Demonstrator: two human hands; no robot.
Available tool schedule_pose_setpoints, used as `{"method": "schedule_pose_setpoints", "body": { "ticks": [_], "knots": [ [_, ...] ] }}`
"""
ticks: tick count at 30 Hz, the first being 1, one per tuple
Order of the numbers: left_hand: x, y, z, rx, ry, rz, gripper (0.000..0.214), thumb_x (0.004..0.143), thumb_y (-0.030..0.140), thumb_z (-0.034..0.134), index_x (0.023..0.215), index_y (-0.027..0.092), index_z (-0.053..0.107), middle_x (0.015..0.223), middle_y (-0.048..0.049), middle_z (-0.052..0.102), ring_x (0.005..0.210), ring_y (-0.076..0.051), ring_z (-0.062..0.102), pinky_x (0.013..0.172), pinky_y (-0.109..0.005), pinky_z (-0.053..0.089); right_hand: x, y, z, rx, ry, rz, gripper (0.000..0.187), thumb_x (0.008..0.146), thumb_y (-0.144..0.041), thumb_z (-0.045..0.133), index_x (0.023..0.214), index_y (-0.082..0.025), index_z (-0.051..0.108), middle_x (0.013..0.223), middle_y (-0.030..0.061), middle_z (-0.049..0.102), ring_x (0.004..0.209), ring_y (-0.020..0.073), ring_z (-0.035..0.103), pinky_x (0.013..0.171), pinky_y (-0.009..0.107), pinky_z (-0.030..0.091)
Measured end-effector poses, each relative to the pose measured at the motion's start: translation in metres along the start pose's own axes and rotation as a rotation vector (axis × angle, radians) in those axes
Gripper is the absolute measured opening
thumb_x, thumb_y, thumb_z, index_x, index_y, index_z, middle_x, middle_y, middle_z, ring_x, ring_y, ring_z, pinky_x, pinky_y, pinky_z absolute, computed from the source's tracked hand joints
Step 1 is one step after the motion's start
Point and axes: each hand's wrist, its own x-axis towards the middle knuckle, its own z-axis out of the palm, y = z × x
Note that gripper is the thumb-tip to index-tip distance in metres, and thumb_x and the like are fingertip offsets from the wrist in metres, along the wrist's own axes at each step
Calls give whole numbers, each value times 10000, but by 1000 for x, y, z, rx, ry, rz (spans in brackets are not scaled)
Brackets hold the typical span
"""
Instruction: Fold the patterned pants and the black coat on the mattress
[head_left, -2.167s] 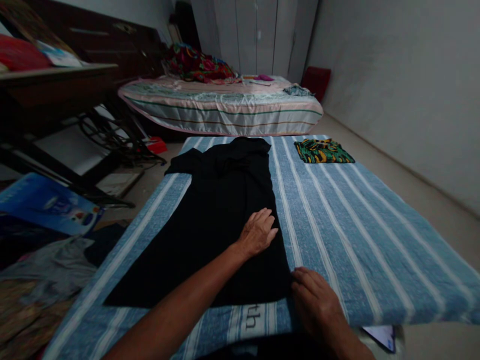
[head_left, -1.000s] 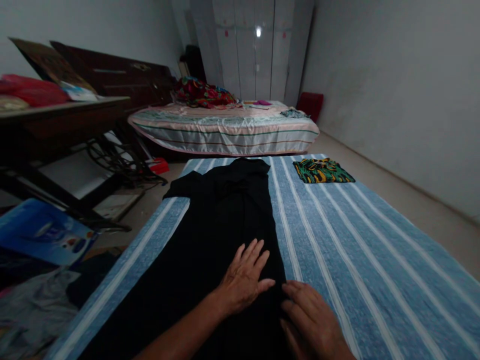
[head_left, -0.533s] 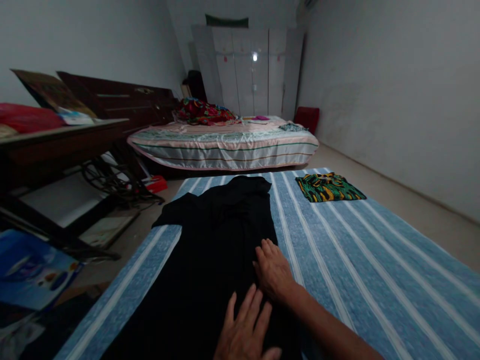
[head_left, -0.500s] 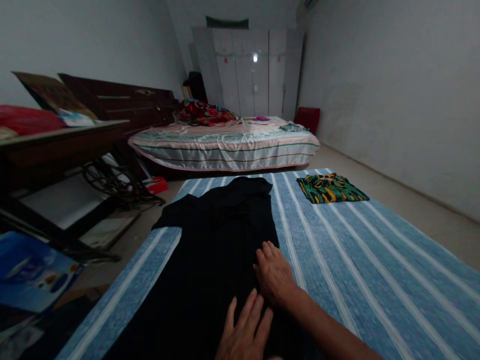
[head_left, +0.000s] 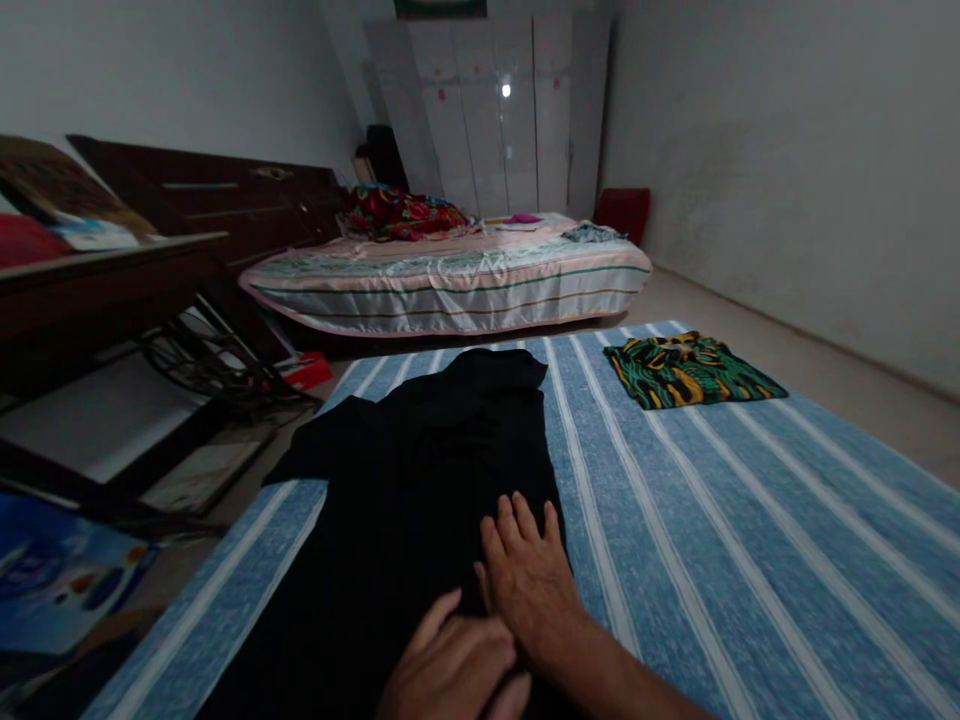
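A black short-sleeved garment (head_left: 360,560) lies lengthwise on a blue, white-striped cloth (head_left: 675,540), one sleeve sticking out to the left. My right hand (head_left: 529,575) rests flat on the garment near its right edge, fingers spread. Close beside it, at the bottom of the view, my left hand (head_left: 450,665) is over the garment with its fingers loosely bent and a little blurred. The two hands seem to touch or overlap. A folded green, yellow and black patterned cloth (head_left: 690,372) lies farther off on the right.
Beyond the striped surface stands a bed (head_left: 450,290) with a red floral blanket (head_left: 405,212). At left are a dark table (head_left: 112,270) with an iron wheel frame beneath and a blue box (head_left: 67,570). A wardrobe (head_left: 480,120) and red chair (head_left: 624,212) stand at the back.
My left hand has shifted left and its fingers have bent. My right hand has flattened and spread its fingers on the garment. The view has tilted slightly down.
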Motion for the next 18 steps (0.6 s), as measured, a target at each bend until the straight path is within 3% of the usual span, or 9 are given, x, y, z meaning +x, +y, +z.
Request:
{"method": "schedule_pose_setpoints", "body": {
  "ticks": [3,6,10,13,18],
  "knots": [
    [52,-21,4,-129,88,-156,255,882,183,399,882,213,653,859,-39,689,821,-156,647,768,-290,553,1,2,2,25,-27,-25,480,923,-374,386,1352,-170,455,1413,167,417,1338,367,288,1038,650,220],
    [81,-50,27,-117,-5,-244,260,872,179,400,897,177,659,952,-64,682,894,-164,640,828,-299,538,1,2,1,42,-20,-51,524,886,-363,451,1384,-204,412,1411,152,425,1331,376,296,1029,677,200],
    [75,-83,51,48,-109,-420,250,858,191,431,924,162,670,1160,-100,636,1054,-234,598,910,-411,502,-1,0,2,39,18,-7,482,931,-331,354,1383,-173,406,1416,159,416,1332,356,308,1030,674,202],
    [61,-94,52,97,-38,-472,245,850,180,441,952,135,660,1129,-126,640,1046,-253,595,895,-417,508,-2,-1,5,12,41,5,475,936,-347,348,1347,-133,450,1395,181,435,1333,362,303,1035,666,203],
    [66,-96,49,38,134,-363,196,831,149,462,921,167,635,1009,-86,648,961,-214,595,859,-375,519,-3,-3,7,-46,50,-10,468,933,-345,356,1320,-114,480,1390,197,434,1319,384,319,1017,676,222]
  ]
}}
